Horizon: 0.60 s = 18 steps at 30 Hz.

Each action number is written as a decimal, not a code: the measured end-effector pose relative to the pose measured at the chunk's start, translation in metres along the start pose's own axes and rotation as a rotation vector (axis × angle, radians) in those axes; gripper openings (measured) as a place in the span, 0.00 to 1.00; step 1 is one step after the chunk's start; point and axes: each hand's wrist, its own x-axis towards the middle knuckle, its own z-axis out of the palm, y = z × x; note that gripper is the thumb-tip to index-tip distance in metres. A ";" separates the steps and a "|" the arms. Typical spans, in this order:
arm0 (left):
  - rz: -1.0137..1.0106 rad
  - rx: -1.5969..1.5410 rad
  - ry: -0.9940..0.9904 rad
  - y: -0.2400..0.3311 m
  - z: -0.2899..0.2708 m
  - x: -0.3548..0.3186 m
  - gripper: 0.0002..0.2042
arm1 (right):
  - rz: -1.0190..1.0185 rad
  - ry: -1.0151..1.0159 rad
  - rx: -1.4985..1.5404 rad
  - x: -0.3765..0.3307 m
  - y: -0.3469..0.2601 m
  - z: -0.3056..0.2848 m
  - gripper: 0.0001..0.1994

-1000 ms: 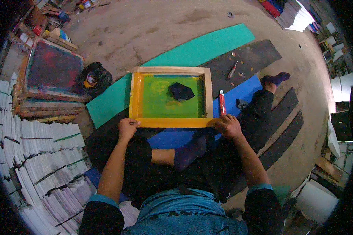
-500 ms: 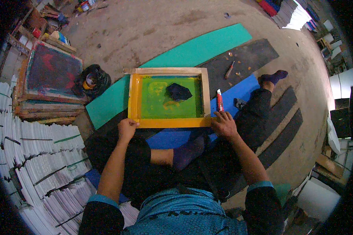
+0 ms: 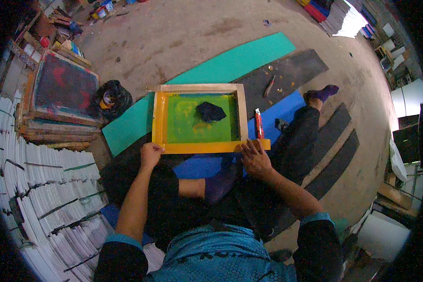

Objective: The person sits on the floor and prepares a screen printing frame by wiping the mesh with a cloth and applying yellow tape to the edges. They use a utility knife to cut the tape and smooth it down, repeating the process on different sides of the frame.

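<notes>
The right hand (image 3: pixel 254 157) has slid inward along the yellow-framed screen (image 3: pixel 199 117) — its grip spread flat; the left hand (image 3: pixel 151 154) pinches the near corner.

The room was dim and the colours looked murky, with a bluish-green cast. The strongest light came from the upper right, where white stacks (image 3: pixel 348 21) were blown out to glare. The concrete floor (image 3: pixel 183 37) was evenly lit, with soft shadows only. The fisheye bent straight edges toward the rim, and the corners fell to black. Near that rim, detail smeared; the centre stayed fairly sharp.
</notes>
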 end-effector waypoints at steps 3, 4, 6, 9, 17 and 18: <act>0.037 0.040 0.026 0.017 -0.010 -0.006 0.11 | 0.079 0.006 0.113 0.009 0.015 -0.011 0.20; 0.078 0.074 0.061 0.020 -0.012 -0.008 0.11 | 0.144 0.014 0.157 0.010 0.026 -0.006 0.18; 0.112 0.084 0.097 0.027 -0.013 -0.009 0.11 | 0.392 -0.020 0.252 0.020 0.063 0.012 0.15; -0.004 0.019 0.038 0.021 -0.020 -0.013 0.11 | 0.860 -0.057 0.515 0.056 0.095 -0.006 0.18; -0.095 -0.150 -0.048 0.024 -0.017 -0.006 0.09 | 0.992 -0.302 0.686 0.077 0.135 0.044 0.32; -0.088 -0.135 -0.051 0.021 -0.019 -0.006 0.09 | 0.953 -0.279 0.654 0.080 0.131 0.041 0.30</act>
